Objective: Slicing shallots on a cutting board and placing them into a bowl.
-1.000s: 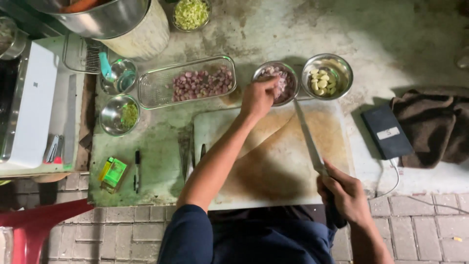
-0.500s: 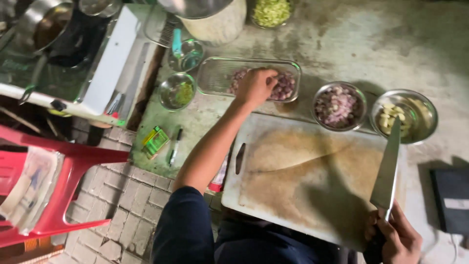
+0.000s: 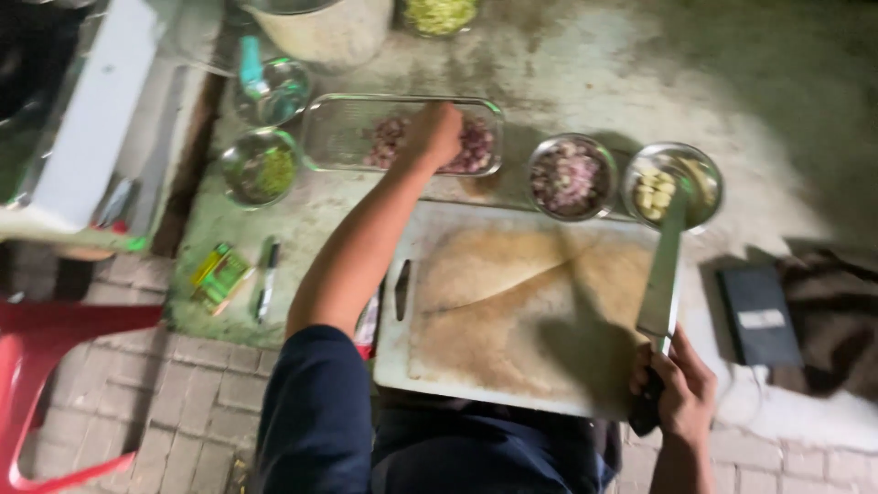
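Your left hand [image 3: 432, 135] reaches out over the rectangular glass tray [image 3: 340, 137], its fingers curled down into the purple-red pieces [image 3: 474, 146] piled at the tray's right end; the blur keeps you from telling whether the fingers have closed on any of them. Your right hand [image 3: 679, 389] is clenched around the dark handle of a knife [image 3: 664, 274] at the near right corner of the cutting board [image 3: 512, 311], with the long blade pointing away from you along the board's right edge, its tip reaching the rim of the steel bowl of pale chunks [image 3: 672, 186].

The board lies on the desk [image 3: 585, 64] straight in front of you, stained brown and bare on top, with a slot handle at its left side. Just beyond it, between the tray and the bowl of pale chunks, stands a steel bowl of chopped pinkish bits [image 3: 572, 176]. Left of the tray sits a small bowl of green chopped matter [image 3: 261, 167], and behind that a glass [image 3: 273, 90] holding a teal tool. Near the desk's left front edge lie a green packet [image 3: 218, 274] and a pen [image 3: 266, 279]. To your right a dark flat device [image 3: 759, 316] rests beside a brown cloth [image 3: 837, 311]. A red plastic chair [image 3: 46, 384] stands on the brick floor at your left.
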